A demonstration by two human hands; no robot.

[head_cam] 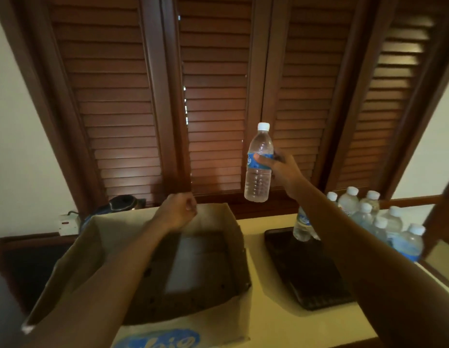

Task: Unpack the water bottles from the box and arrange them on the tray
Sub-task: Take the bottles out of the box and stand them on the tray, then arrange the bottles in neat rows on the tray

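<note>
Bottle (258,169) upright in the air, the right hand (281,169) gripping it with fingers (264,160) curled round its blue label — above the gap between box (233,237) and tray (306,272). Left hand (178,212), curled into a fist on nothing, hangs over the open cardboard box. One bottle (302,228) stands on the dark tray; a cluster of bottles (376,217) stands on the table (268,317) beyond the right forearm.

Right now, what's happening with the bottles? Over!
Right hand grips raised bottle. Left hand fisted, empty, over box. One bottle on tray. Nothing blocking.
</note>
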